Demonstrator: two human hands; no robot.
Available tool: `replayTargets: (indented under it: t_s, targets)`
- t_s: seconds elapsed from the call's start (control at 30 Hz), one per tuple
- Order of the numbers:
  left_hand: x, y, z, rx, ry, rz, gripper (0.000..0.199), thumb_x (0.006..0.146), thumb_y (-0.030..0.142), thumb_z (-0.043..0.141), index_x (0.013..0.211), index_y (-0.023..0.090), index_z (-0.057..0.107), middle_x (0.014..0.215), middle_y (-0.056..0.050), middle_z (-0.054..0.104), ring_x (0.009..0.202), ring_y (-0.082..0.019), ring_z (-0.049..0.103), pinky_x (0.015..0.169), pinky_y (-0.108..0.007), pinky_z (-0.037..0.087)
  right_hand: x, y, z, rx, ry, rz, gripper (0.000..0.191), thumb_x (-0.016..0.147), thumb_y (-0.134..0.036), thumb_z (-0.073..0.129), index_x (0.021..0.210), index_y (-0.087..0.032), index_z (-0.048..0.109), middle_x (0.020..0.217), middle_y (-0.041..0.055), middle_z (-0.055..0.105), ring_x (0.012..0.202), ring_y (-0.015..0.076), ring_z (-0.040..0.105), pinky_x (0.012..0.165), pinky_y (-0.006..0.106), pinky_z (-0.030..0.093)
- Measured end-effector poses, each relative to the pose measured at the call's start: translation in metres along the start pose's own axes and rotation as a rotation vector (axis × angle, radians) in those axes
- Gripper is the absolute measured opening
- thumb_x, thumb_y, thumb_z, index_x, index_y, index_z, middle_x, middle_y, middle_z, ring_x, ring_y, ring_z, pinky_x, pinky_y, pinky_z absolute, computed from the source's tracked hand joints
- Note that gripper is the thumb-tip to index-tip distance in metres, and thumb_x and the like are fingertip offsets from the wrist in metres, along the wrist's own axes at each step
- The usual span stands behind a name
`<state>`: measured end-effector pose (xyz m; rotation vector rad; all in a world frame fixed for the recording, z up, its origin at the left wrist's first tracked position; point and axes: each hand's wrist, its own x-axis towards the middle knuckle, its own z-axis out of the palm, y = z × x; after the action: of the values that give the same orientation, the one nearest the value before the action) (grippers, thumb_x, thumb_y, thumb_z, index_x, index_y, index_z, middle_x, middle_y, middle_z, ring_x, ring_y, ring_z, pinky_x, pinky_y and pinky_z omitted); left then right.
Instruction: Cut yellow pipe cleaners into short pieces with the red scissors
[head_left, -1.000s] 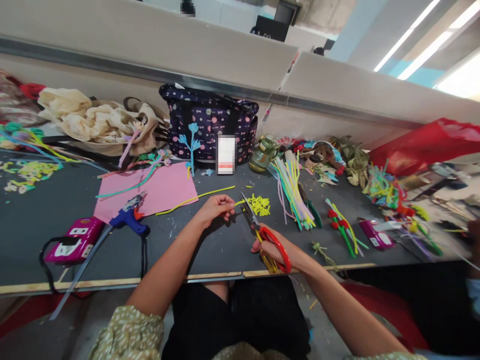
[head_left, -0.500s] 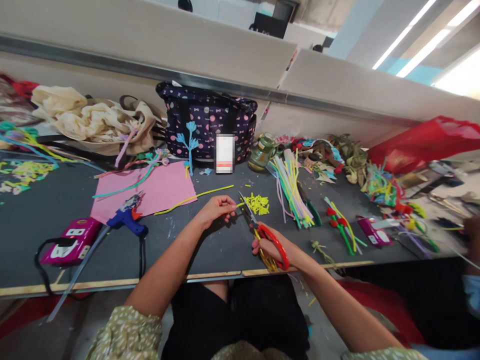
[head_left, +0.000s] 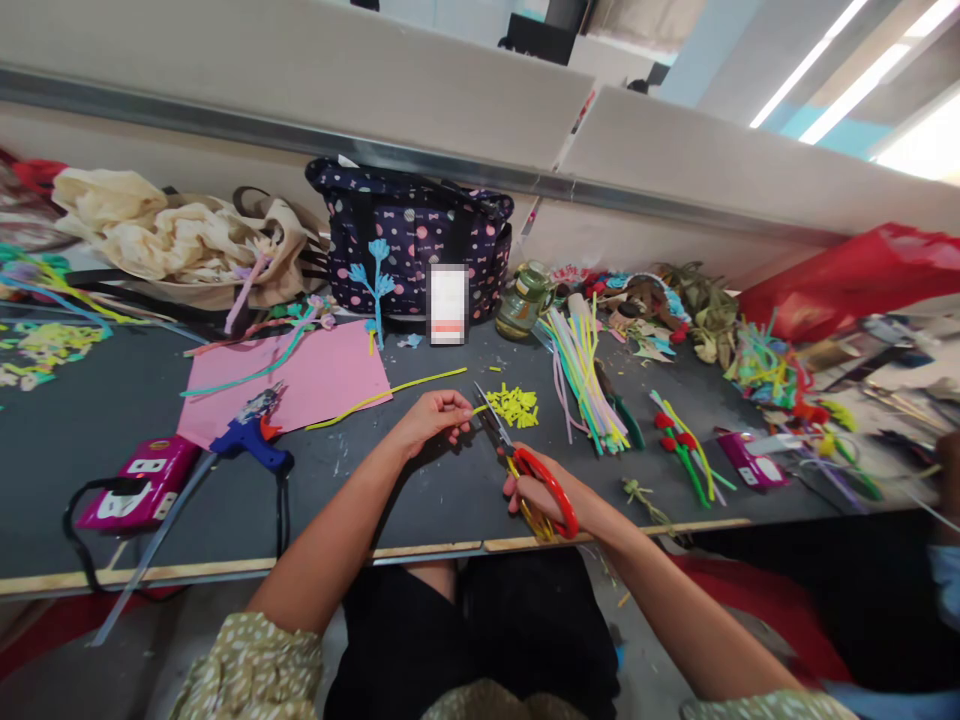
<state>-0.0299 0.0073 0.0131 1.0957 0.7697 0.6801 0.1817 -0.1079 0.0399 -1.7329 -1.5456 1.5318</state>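
Note:
My left hand (head_left: pixel 441 420) pinches a short yellow-green pipe cleaner piece (head_left: pixel 479 409) by its end, over the dark table. Its free end lies at the blades of the scissors (head_left: pixel 555 490), which have red and yellow handles. My right hand (head_left: pixel 534 490) is closed around those handles, with the blades pointing up and left. Just beyond the blades is a pile of short yellow cut pieces (head_left: pixel 516 406). A long yellow pipe cleaner (head_left: pixel 390 389) lies behind my left hand, partly across the pink sheet (head_left: pixel 300 385).
A blue glue gun (head_left: pixel 251 437) and purple power box (head_left: pixel 142 485) lie left. Behind stand a dark patterned bag (head_left: pixel 420 240) and green jar (head_left: pixel 523 300). Pipe cleaner bundles (head_left: pixel 589 385) lie right. A person's arm (head_left: pixel 949 490) shows at the far right edge.
The view has shifted very slightly. Both hands and the scissors stay in nearly the same place; the blades look a little different in angle.

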Motion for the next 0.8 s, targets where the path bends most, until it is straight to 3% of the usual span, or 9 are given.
replayTargets:
  t_s: [0.4, 0.8]
  targets:
    - [0.001, -0.001, -0.002, 0.02, -0.012, -0.025, 0.038, 0.07, 0.042, 0.077, 0.086, 0.012, 0.06, 0.067, -0.002, 0.065, 0.049, -0.007, 0.054, 0.05, -0.021, 0.047, 0.002, 0.006, 0.003, 0.031, 0.026, 0.005, 0.038, 0.08, -0.027, 0.044, 0.118, -0.024, 0.048, 0.075, -0.0027, 0.065, 0.038, 0.0084, 0.054, 0.036, 0.017, 0.039]
    - [-0.002, 0.003, -0.004, 0.09, -0.023, -0.088, 0.034, 0.071, 0.037, 0.076, 0.087, 0.011, 0.06, 0.07, -0.004, 0.065, 0.051, -0.006, 0.052, 0.051, -0.021, 0.047, 0.015, 0.011, -0.004, 0.201, 0.002, 0.052, 0.046, 0.076, -0.027, 0.044, 0.121, -0.02, 0.048, 0.066, -0.0041, 0.063, 0.035, 0.0115, 0.055, 0.035, 0.021, 0.043]
